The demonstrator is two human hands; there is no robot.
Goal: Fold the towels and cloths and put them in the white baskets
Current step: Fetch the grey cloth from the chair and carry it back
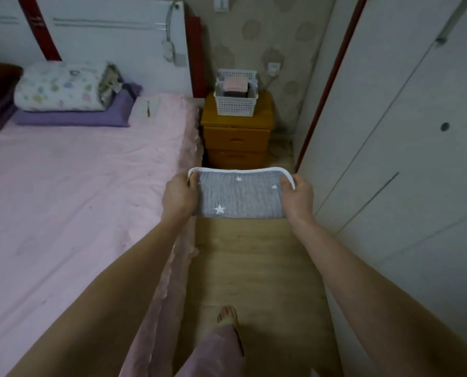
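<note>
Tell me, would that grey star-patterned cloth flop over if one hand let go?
Probably. The folded grey star-patterned cloth with white trim looks soft and thin, and it is held by both the left hand and the right hand. It likely weighs little. Its crinkled weave should grip rather than slip.

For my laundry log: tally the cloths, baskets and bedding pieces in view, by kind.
Folded grey star cloth, held by left hand and right hand: 1
Folded cloths in the basket, pink and dark: 2
White basket on the nightstand: 1
Floral folded quilt: 1
Purple pillow: 1
Total: 6
</note>
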